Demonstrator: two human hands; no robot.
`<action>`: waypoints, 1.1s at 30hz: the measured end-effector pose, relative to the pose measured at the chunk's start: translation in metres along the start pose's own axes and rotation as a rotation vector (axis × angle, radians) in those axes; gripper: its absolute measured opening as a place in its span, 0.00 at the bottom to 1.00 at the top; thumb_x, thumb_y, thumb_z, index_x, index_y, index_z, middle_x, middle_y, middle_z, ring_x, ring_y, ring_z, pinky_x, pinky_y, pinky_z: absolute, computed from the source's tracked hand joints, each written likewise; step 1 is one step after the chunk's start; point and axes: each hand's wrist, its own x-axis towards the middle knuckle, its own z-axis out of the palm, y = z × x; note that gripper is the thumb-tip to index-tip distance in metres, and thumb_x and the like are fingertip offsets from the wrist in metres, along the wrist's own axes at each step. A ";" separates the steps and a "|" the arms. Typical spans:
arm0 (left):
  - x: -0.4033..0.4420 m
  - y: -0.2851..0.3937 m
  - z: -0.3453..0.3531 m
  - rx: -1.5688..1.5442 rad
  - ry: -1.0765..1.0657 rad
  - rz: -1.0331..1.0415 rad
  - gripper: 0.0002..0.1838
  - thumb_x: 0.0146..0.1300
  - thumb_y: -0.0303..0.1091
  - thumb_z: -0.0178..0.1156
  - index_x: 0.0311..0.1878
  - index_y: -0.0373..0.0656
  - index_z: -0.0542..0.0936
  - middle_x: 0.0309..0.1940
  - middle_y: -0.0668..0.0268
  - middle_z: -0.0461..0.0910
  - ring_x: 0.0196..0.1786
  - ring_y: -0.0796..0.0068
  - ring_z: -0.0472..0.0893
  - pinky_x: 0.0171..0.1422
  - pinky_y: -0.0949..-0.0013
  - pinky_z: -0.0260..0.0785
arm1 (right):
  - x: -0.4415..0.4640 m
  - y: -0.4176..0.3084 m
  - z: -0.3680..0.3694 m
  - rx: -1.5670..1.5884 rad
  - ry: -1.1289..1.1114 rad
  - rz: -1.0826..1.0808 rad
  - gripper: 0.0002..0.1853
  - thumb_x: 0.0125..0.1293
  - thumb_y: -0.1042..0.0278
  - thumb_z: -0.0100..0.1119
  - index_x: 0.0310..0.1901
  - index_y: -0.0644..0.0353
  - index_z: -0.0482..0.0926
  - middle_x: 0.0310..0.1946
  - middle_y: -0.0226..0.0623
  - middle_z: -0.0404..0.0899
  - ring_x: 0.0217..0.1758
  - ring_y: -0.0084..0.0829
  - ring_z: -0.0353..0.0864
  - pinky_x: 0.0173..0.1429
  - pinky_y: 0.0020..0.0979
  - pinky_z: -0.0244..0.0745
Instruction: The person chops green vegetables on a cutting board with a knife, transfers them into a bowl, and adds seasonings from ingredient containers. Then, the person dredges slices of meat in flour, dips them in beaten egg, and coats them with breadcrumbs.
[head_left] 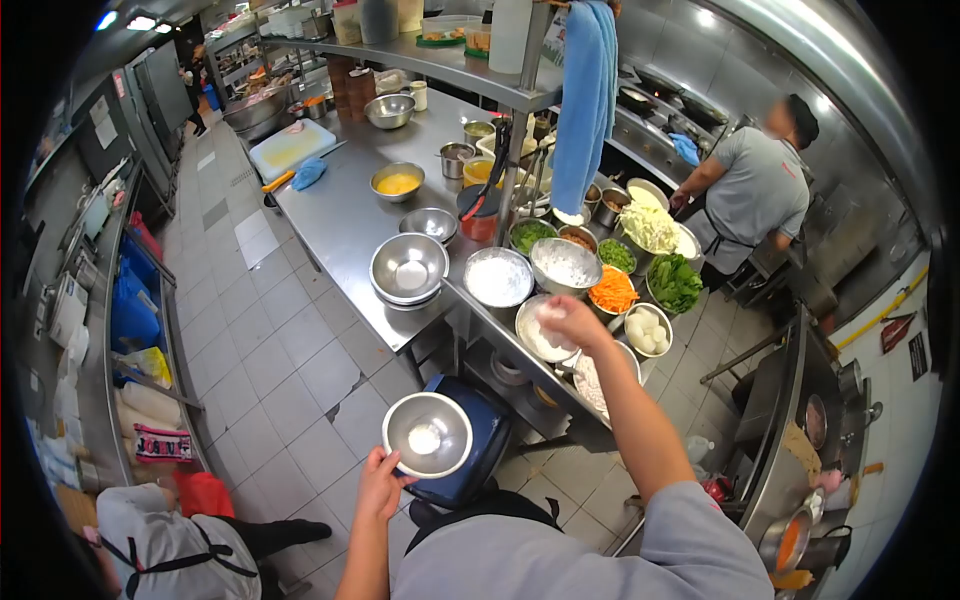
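Observation:
My left hand (383, 482) grips the rim of a steel bowl (461, 440) over the floor, left of my body. A small heap of white powder (424, 438) lies at its bottom. My right arm stretches forward to the counter, where my right hand (572, 325) is over a bowl of white powder (535, 338). Its fingers look curled together, and whatever is in them is hidden. Close around that hand are two more bowls with white contents (498, 278) (566, 265), shredded carrot (613, 290) and a bowl of peeled eggs or similar white balls (647, 331).
Stacked steel bowls (410, 268) stand at the table corner, with a bowl of yellow liquid (397, 182) behind. A blue towel (585, 100) hangs from the shelf post. One co-worker (755, 185) stands at the stove; another (175, 545) is low at left. A dark blue bin (480, 440) sits below.

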 end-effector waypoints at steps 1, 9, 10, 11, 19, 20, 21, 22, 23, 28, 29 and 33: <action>-0.004 0.000 -0.004 -0.022 0.020 0.008 0.05 0.71 0.31 0.55 0.39 0.47 0.69 0.40 0.65 0.76 0.42 0.71 0.80 0.40 0.60 0.80 | 0.021 0.029 -0.003 -0.276 0.038 -0.100 0.12 0.55 0.68 0.68 0.41 0.57 0.79 0.34 0.35 0.82 0.40 0.29 0.82 0.44 0.32 0.77; -0.036 0.005 -0.037 -0.075 0.202 0.091 0.05 0.71 0.31 0.53 0.38 0.49 0.68 0.40 0.64 0.78 0.42 0.69 0.81 0.39 0.57 0.80 | 0.037 0.048 -0.001 -0.530 0.066 -0.216 0.21 0.53 0.70 0.67 0.51 0.55 0.82 0.45 0.43 0.83 0.50 0.34 0.81 0.56 0.32 0.74; -0.038 0.005 -0.043 -0.074 0.221 0.105 0.05 0.71 0.31 0.53 0.38 0.50 0.68 0.40 0.65 0.78 0.41 0.69 0.80 0.38 0.58 0.80 | 0.035 0.042 -0.004 -0.529 0.066 -0.215 0.21 0.53 0.70 0.67 0.51 0.55 0.82 0.45 0.43 0.83 0.50 0.34 0.81 0.56 0.32 0.74; -0.040 0.005 -0.048 -0.071 0.222 0.105 0.05 0.71 0.31 0.53 0.38 0.50 0.68 0.40 0.65 0.78 0.41 0.69 0.80 0.38 0.58 0.80 | 0.033 0.034 -0.007 -0.539 -0.006 -0.188 0.23 0.54 0.68 0.66 0.54 0.52 0.81 0.49 0.45 0.82 0.54 0.39 0.80 0.58 0.33 0.74; -0.051 0.009 -0.059 -0.100 0.283 0.160 0.05 0.71 0.32 0.54 0.38 0.51 0.68 0.40 0.66 0.78 0.39 0.70 0.80 0.34 0.61 0.79 | 0.039 0.060 0.012 -1.039 -0.184 -0.335 0.32 0.55 0.60 0.64 0.65 0.48 0.72 0.60 0.56 0.71 0.58 0.53 0.76 0.63 0.41 0.73; -0.050 0.008 -0.059 -0.099 0.280 0.160 0.05 0.71 0.32 0.54 0.38 0.51 0.68 0.40 0.66 0.78 0.39 0.70 0.80 0.34 0.61 0.79 | 0.044 0.069 0.019 -1.076 -0.165 -0.304 0.31 0.54 0.62 0.65 0.62 0.50 0.73 0.58 0.56 0.72 0.56 0.54 0.77 0.60 0.43 0.74; -0.049 0.006 -0.059 -0.100 0.277 0.164 0.05 0.71 0.32 0.54 0.38 0.51 0.69 0.39 0.66 0.78 0.39 0.69 0.81 0.34 0.61 0.79 | 0.049 0.076 0.023 -1.112 -0.148 -0.274 0.29 0.52 0.64 0.65 0.60 0.51 0.75 0.56 0.55 0.73 0.54 0.54 0.78 0.58 0.44 0.75; -0.049 0.005 -0.060 -0.101 0.277 0.169 0.05 0.70 0.32 0.54 0.39 0.51 0.69 0.39 0.66 0.78 0.38 0.69 0.81 0.33 0.61 0.79 | 0.047 0.071 0.026 -1.159 -0.142 -0.257 0.28 0.51 0.65 0.66 0.57 0.52 0.76 0.54 0.53 0.75 0.54 0.52 0.78 0.56 0.45 0.75; -0.050 0.005 -0.060 -0.104 0.283 0.171 0.05 0.70 0.32 0.54 0.39 0.51 0.69 0.39 0.66 0.78 0.38 0.69 0.81 0.33 0.61 0.79 | 0.043 0.061 0.025 -1.159 -0.147 -0.261 0.28 0.51 0.65 0.66 0.57 0.52 0.76 0.54 0.53 0.75 0.54 0.52 0.78 0.56 0.45 0.75; -0.056 0.006 -0.063 -0.100 0.281 0.150 0.06 0.70 0.35 0.56 0.39 0.51 0.68 0.40 0.67 0.78 0.40 0.70 0.81 0.36 0.63 0.79 | 0.053 0.054 0.005 -0.936 -0.019 -0.317 0.27 0.51 0.62 0.70 0.54 0.58 0.75 0.44 0.50 0.82 0.51 0.50 0.81 0.54 0.43 0.75; -0.057 0.005 -0.066 -0.106 0.284 0.145 0.06 0.70 0.35 0.56 0.39 0.51 0.68 0.40 0.67 0.78 0.40 0.70 0.81 0.36 0.63 0.79 | 0.047 0.041 0.000 -0.849 0.040 -0.323 0.29 0.51 0.60 0.71 0.54 0.59 0.75 0.44 0.51 0.82 0.50 0.50 0.81 0.54 0.43 0.75; -0.057 0.002 -0.076 -0.146 0.354 0.163 0.05 0.70 0.33 0.55 0.40 0.51 0.69 0.40 0.66 0.78 0.39 0.69 0.81 0.32 0.62 0.78 | 0.033 0.022 -0.021 -0.774 -0.053 -0.193 0.29 0.49 0.65 0.70 0.54 0.66 0.73 0.44 0.55 0.81 0.50 0.52 0.81 0.53 0.42 0.75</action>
